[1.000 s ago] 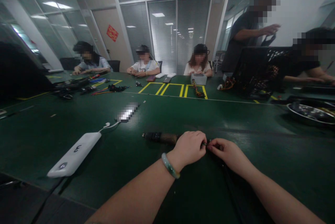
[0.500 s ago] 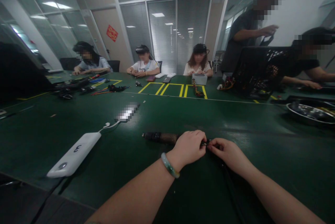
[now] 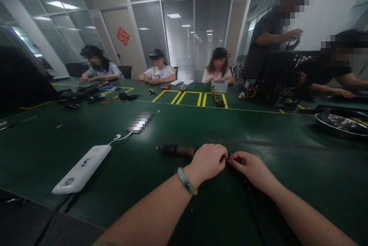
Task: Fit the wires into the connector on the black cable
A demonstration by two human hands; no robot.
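An electric screwdriver [image 3: 184, 151], or a tool much like one, lies flat on the green table with its dark, narrow tip to the left. My left hand [image 3: 209, 161], with a jade-green bangle at the wrist, is closed over the tool's rear part. A small shiny bit shows beside the left thumb; what it is I cannot make out. Just right of it, touching or nearly so, my right hand [image 3: 249, 167] pinches at the tool's tail end. The pinched piece is hidden by the fingers. A dark cord [image 3: 250, 196] runs from there toward me.
A white power strip-like box marked 3 [image 3: 83, 169] lies at left, cabled to a phone [image 3: 140, 123]. A metal bowl [image 3: 342, 125] stands at right. Across the table sit several people, with wires [image 3: 126, 97], a grey box [image 3: 219, 86] and a black computer case [image 3: 283, 79].
Both hands stay nearly in place, with only slight finger movement at the tool's tail end. The standing person's hand at the back right has shifted a little.
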